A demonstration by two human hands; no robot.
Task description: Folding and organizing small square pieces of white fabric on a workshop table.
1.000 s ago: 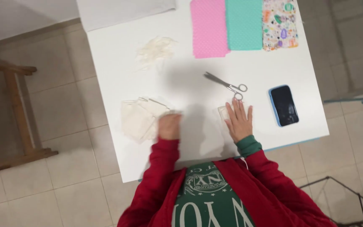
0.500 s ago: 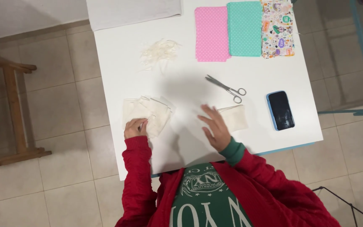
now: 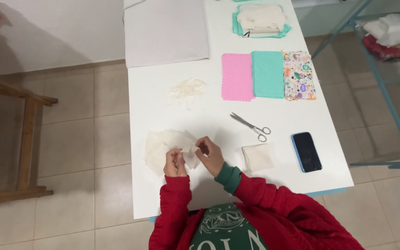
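Both hands met | left hand [image 3: 175,163], right hand [image 3: 210,154] pinch cream fabric piece [image 3: 189,147]

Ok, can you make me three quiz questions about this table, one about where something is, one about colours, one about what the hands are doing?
1. Where do the scissors lie?
A. On the floor
B. On the table, below the pink cloth
C. On top of the phone

2. What colour is the cloth between the pink one and the patterned cloth?
A. Teal
B. Black
C. Orange

3. What are the hands doing?
A. Resting flat and empty
B. Holding the scissors
C. Both pinching a cream cloth piece

Answers:
1 B: the scissors lie on the white tabletop just below the pink cloth, apart from the phone.
2 A: the teal cloth is the middle of the three.
3 C: the left hand and right hand meet at a cream piece over the cream pile.
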